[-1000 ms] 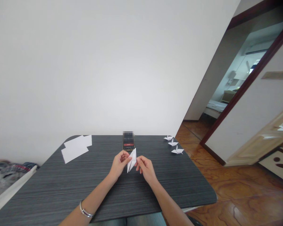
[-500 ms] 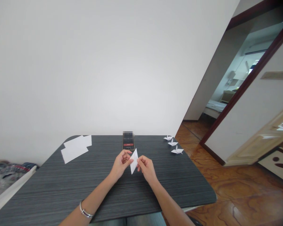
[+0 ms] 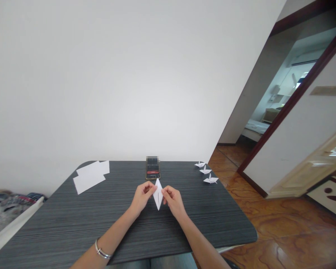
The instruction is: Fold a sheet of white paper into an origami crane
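Observation:
A small white folded paper [image 3: 158, 194], kite-shaped with points up and down, is held upright just above the dark striped table [image 3: 72, 220]. My left hand [image 3: 142, 196] pinches its left edge, fingers closed. My right hand [image 3: 172, 199] pinches its right edge, fingers also closed. A silver bracelet [image 3: 101, 252] sits on my left wrist. Both hands meet over the middle of the table.
Two white paper sheets [image 3: 90, 175] lie at the table's back left. A phone [image 3: 152, 169] stands at the back centre against the wall. Three finished paper cranes [image 3: 206, 171] line the back right edge. Wooden floor and a doorway lie to the right.
The folded paper has turned from leaning right to standing nearly upright and has dropped slightly. Both hands have stayed in place, shifting only their fingers.

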### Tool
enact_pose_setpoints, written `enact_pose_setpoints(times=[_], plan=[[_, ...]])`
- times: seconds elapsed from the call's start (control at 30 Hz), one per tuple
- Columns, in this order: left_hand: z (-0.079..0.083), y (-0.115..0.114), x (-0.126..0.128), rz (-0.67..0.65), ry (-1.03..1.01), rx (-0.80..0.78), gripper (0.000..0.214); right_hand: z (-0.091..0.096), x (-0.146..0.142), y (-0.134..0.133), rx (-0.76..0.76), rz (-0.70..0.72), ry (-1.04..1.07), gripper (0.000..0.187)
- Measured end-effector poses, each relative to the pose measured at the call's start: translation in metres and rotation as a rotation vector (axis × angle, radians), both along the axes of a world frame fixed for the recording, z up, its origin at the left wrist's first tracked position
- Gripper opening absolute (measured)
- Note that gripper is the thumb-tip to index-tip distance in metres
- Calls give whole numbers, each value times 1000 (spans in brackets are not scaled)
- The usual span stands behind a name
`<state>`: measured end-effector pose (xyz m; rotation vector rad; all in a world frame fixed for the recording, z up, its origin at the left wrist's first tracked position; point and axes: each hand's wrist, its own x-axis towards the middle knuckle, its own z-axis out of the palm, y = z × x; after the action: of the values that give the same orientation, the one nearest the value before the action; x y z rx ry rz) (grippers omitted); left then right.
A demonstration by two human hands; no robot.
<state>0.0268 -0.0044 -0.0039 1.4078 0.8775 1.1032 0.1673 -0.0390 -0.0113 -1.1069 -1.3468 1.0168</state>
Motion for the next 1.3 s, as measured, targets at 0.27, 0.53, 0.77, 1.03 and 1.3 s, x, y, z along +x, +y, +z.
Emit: enact_pose_setpoints(times=[0.27,0.53,0.77,1.03,1.3], plan=[[-1,-2,1,-37,0,2,25,-1,-3,-1,-42,105,11,24],[1,-3,3,-93,-51,-51,30,0,-3,-6,-24,220,-67,18],[2,-4,2,-72,-107,-98,32,-4,-3,-5,-1,210,-139,17],[2,-2,2,-58,-110,-119,25,-7,-3,-3,7,115,-219,20],[-1,0,0,-15,-108,-59,26,-7,-3,-3,29,97,-257,19]])
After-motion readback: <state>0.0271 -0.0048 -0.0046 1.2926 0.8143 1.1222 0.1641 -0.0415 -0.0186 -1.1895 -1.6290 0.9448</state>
